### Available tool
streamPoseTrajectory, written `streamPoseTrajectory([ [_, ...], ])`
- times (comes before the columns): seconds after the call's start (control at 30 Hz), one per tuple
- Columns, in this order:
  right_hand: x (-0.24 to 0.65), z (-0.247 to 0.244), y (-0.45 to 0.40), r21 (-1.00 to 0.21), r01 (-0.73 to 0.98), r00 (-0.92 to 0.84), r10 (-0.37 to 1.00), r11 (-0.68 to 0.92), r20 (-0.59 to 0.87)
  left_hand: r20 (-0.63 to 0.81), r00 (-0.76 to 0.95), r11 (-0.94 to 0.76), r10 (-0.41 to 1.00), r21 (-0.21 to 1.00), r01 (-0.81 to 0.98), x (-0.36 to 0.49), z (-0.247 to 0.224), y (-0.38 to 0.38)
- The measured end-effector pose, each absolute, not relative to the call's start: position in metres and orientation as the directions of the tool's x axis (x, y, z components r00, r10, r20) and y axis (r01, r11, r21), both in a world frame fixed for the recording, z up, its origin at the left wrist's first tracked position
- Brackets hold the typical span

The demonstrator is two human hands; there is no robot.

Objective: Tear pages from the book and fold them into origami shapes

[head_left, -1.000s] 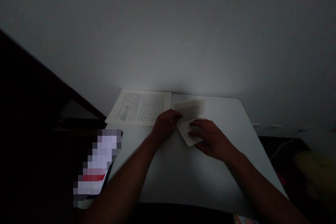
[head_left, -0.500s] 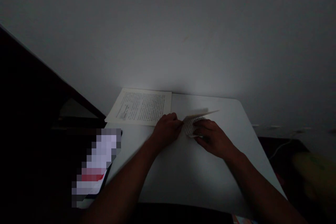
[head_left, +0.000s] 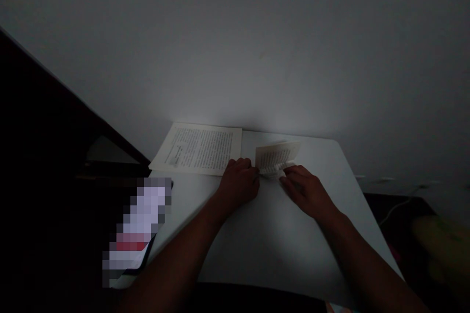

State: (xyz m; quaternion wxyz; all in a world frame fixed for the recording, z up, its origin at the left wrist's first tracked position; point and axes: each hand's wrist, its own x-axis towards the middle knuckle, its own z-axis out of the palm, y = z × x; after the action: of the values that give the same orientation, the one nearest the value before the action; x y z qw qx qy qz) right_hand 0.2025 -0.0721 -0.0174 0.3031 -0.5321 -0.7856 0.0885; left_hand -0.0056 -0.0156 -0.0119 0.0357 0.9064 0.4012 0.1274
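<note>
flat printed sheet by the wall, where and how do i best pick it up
Probably by the free near-left corner of the flat printed sheet, from the near side, fingers sliding under and thumb on top. It lies flat with its far edge close to the wall, and the left hand covers its near-right corner.

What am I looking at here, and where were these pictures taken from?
There is no machine here, just a person's two bare hands. Every picture comes from one camera worn on the head, looking forward and down. In the dim light you see a white table against a wall. At its far left lies a flat printed page; nearer, at the left edge, is a lit phone-like device, mostly pixelated. The left hand and right hand hold a bent printed sheet, its far part raised.
</note>
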Motion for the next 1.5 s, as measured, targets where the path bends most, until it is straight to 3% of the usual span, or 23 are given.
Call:
streamPoseTrajectory([
  [0.13,0.205,-0.016,-0.069,-0.439,0.844,-0.191,0.937,0.309,0.294,0.21,0.615,-0.648,0.76,0.174,0.742,-0.002,-0.012,-0.014],
  [0.6,0.196,-0.015,-0.061,-0.195,0.981,0.047,0.987,-0.016,0.152,0.249,0.503,-0.55,0.828,0.18,0.816,0.009,-0.019,-0.018],
  [0.9,0.197,-0.017,-0.054,-0.22,0.973,0.094,0.988,-0.066,0.121,0.334,0.623,-0.699,0.707,0.205,0.685,0.033,-0.027,-0.056],
  [1.5,0.197,-0.014,-0.051,-0.18,0.976,0.136,0.989,-0.124,0.06,0.272,0.579,-0.639,0.769,0.272,0.72,0.039,-0.033,-0.074],
])
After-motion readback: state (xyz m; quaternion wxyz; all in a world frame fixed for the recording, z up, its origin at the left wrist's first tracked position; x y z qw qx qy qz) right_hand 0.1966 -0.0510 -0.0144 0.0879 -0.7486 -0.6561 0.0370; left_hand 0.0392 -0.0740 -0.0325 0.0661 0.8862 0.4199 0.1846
